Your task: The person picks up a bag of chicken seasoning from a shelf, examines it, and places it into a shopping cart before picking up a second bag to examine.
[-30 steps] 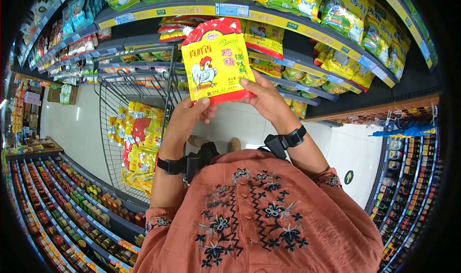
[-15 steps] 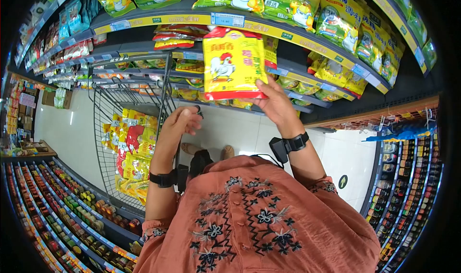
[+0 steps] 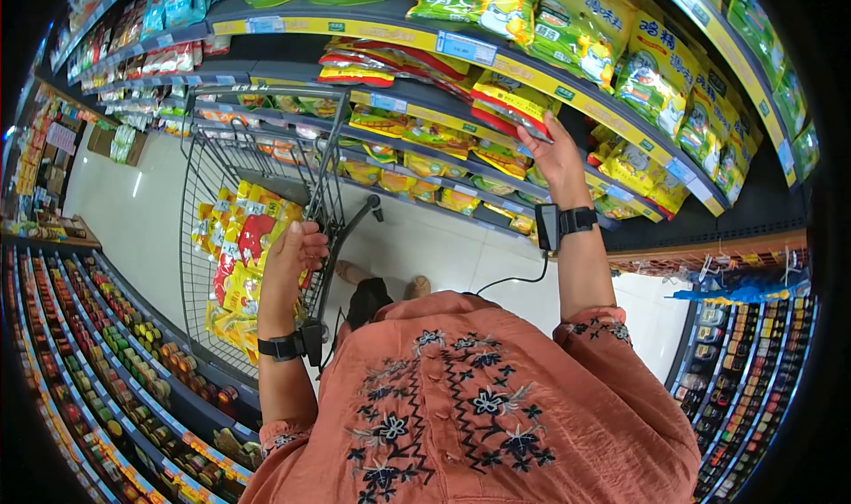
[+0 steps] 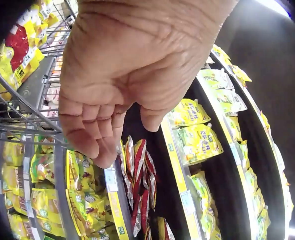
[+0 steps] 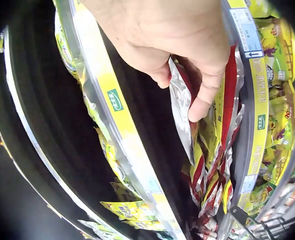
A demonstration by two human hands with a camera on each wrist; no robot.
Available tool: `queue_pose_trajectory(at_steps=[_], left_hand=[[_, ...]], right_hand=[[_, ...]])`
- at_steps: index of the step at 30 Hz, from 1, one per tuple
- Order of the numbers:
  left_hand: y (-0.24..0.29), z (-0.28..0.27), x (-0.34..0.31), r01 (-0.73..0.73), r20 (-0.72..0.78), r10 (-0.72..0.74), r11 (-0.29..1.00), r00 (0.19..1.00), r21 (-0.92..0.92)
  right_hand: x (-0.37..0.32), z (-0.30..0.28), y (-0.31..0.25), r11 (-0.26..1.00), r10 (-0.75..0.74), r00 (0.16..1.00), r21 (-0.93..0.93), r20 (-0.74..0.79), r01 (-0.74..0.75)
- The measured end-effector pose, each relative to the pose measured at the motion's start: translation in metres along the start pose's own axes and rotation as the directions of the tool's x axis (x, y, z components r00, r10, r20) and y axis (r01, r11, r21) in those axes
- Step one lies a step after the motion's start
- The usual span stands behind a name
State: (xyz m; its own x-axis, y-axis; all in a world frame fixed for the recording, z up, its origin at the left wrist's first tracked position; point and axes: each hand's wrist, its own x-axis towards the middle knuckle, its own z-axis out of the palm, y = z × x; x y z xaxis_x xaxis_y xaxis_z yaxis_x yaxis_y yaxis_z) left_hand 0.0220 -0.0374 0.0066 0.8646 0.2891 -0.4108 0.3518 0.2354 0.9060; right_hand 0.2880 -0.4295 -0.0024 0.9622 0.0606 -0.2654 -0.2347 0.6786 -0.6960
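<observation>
In the head view, the yellow-and-red foil packet with a silvery edge (image 3: 512, 105) has gone from being held up in front of the chest to lying level at the shelf, right of the upper centre of the frame. This seems to be the same packet, which would make it, by my judgement, handed back to the shelf stack and not added to the cart. The right hand (image 3: 560, 154) is at its near edge. The left hand (image 3: 294, 254) has dropped away to centre left, beside the dark grey wire shopping cart (image 3: 282, 187), which holds a pile of yellow and red packets (image 3: 244, 278). Green-and-yellow plastic bags (image 3: 576, 30) fill the shelf above.

In the left wrist view, the left hand's fingers are loosely bent and hold nothing. The stacked red-and-silver packets (image 4: 141, 185) show at lower centre, while the cart's wires cross the left side.

In the right wrist view, the thumb and fingers are clamped on the packet's edge at upper centre, with the silver side facing left. The stack lies just beside it, toward the lower right. The yellow printed shelf strip (image 5: 118, 117) runs close by on the left, and the narrow gap between shelves leaves limited room for the hand.
</observation>
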Motion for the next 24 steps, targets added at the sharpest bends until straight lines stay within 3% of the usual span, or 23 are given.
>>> queue_pose_trajectory(at_steps=[4, 10, 16, 19, 23, 24], left_hand=[[-0.008, -0.01, -0.009, 0.016, -0.045, -0.017, 1.0, 0.999, -0.014], [-0.022, -0.031, -0.016, 0.055, -0.117, -0.063, 0.996, 0.991, -0.072], [-0.041, -0.06, -0.012, 0.075, -0.147, -0.089, 0.992, 0.985, -0.097], [-0.053, -0.069, -0.01, 0.082, -0.162, -0.099, 0.991, 0.982, -0.104], [-0.059, -0.088, -0.007, 0.148, -0.208, -0.167, 0.983, 0.964, -0.104], [-0.063, -0.099, -0.003, 0.139, -0.235, -0.162, 0.984, 0.959, -0.113]], right_hand=[[0.027, 0.003, 0.001, 0.997, 0.073, 0.997, 0.013, 0.023, -0.073], [0.044, -0.017, -0.003, 0.897, 0.104, 0.994, -0.435, 0.039, -0.077], [0.067, -0.037, -0.008, 0.623, -0.095, 0.973, -0.775, -0.211, -0.107], [0.067, -0.038, -0.011, 0.418, -0.183, 0.952, -0.896, -0.243, -0.148], [0.062, -0.036, -0.024, 0.078, -0.208, 0.963, -0.984, -0.173, -0.16], [0.059, -0.034, -0.025, 0.071, -0.208, 0.966, -0.987, -0.155, -0.144]])
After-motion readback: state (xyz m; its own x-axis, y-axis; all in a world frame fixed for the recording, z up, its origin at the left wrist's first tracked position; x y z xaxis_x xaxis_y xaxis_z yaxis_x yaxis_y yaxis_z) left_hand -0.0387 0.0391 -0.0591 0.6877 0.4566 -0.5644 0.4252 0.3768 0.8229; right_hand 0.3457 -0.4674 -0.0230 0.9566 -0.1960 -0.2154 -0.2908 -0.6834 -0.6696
